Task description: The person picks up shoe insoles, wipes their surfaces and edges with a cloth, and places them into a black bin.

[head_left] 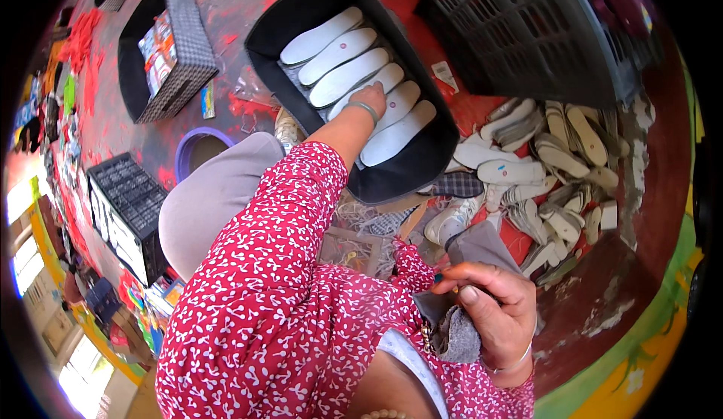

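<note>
A black fabric bin (263, 24) in front of me holds several pale insoles (349, 76) laid side by side in a slanting row. My left hand (369, 101) reaches into it, its fingers bent and closed on one insole in the row; my arm and wrist cover part of that insole. My right hand (497, 310) is raised near my lap, thumb and fingers drawn together. A small teal bit (439, 277) shows at its fingertips, too small to name. A rolled grey fuzzy cloth (457, 336) lies against that hand, and I cannot tell if it is gripped.
A loose heap of insoles (512, 172) lies to the right, below a large dark plastic crate (527, 35). Left of the bin stand a checked box (188, 42), a purple tub (183, 153) and a black crate (132, 201). Scraps litter the red, worn floor.
</note>
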Tool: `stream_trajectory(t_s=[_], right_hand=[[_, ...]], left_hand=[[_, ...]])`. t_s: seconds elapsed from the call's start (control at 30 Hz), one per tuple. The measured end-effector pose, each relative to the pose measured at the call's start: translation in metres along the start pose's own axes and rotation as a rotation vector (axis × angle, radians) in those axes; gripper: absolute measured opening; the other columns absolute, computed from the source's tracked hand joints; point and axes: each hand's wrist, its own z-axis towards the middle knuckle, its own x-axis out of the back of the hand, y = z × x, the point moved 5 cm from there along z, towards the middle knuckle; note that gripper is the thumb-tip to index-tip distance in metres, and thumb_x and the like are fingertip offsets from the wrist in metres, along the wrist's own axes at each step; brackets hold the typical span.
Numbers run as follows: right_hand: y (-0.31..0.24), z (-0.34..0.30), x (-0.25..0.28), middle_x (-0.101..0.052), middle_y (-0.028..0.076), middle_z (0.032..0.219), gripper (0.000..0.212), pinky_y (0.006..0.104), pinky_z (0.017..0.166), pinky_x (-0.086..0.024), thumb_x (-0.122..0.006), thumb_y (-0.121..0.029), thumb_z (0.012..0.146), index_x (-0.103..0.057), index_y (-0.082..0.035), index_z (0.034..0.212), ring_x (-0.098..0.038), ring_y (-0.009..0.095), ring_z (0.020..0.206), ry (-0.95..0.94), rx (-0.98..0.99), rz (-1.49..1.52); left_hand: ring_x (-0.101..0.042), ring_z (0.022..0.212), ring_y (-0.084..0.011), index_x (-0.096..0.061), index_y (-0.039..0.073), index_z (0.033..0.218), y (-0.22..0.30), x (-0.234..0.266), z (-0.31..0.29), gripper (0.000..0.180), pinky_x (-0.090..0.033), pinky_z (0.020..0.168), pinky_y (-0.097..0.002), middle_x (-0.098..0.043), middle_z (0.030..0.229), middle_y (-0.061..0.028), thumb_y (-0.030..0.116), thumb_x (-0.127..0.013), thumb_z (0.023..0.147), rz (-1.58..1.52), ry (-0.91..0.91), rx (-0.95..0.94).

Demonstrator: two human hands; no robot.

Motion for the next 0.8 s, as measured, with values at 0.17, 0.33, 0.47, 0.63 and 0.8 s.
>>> stream_trajectory(t_s=[0.17, 0.33, 0.47, 0.63, 0.8], right_hand=[[0.001, 0.006, 0.011, -0.067, 0.012, 0.088, 0.022, 0.0272, 0.071, -0.048, -0.057, -0.002, 0.084, -0.061, 0.004, 0.104, -0.064, 0.018, 0.079, -0.081, 0.083, -0.016], [0.007, -0.005, 0.022, -0.066, 0.011, 0.085, 0.021, 0.0267, 0.069, -0.048, -0.057, -0.003, 0.084, -0.061, 0.002, 0.104, -0.063, 0.019, 0.077, -0.015, 0.107, 0.032], [0.009, -0.013, 0.024, -0.065, 0.010, 0.083, 0.021, 0.0248, 0.067, -0.047, -0.058, -0.005, 0.084, -0.062, 0.000, 0.104, -0.063, 0.016, 0.075, 0.020, 0.199, 0.019], [0.007, -0.033, 0.033, -0.065, 0.007, 0.080, 0.018, 0.0232, 0.060, -0.047, -0.060, -0.006, 0.084, -0.064, 0.001, 0.100, -0.059, 0.009, 0.067, 0.052, 0.308, -0.038], [-0.001, -0.094, 0.118, -0.056, 0.000, 0.060, 0.026, 0.0178, 0.048, -0.036, -0.058, -0.016, 0.084, -0.065, 0.006, 0.097, -0.047, 0.004, 0.052, 0.464, 0.595, 0.097]], left_hand=[[-0.053, 0.108, -0.0402, -0.044, 0.001, 0.120, -0.017, -0.019, 0.026, 0.036, -0.043, 0.092, -0.0450, -0.053, 0.117, -0.0281, 0.015, -0.032, 0.089, -0.046, -0.034, 0.060], [-0.055, 0.104, -0.0414, -0.043, 0.003, 0.116, -0.003, -0.009, 0.022, 0.031, -0.043, 0.090, -0.0467, -0.056, 0.110, -0.0290, 0.019, -0.035, 0.091, 0.031, -0.014, 0.032], [-0.053, 0.108, -0.0421, -0.039, 0.003, 0.121, -0.012, -0.025, 0.030, 0.037, -0.043, 0.091, -0.0466, -0.053, 0.115, -0.0293, 0.022, -0.039, 0.090, 0.077, -0.048, 0.062], [-0.050, 0.113, -0.0404, -0.041, 0.003, 0.125, -0.022, -0.025, 0.037, 0.043, -0.042, 0.094, -0.0439, -0.051, 0.121, -0.0282, 0.028, -0.044, 0.089, 0.158, -0.132, 0.148], [-0.054, 0.106, -0.0378, -0.061, -0.001, 0.100, 0.003, 0.007, 0.001, 0.041, -0.043, 0.091, -0.0429, -0.057, 0.112, -0.0233, 0.035, -0.044, 0.090, 0.193, 0.077, -0.015]])
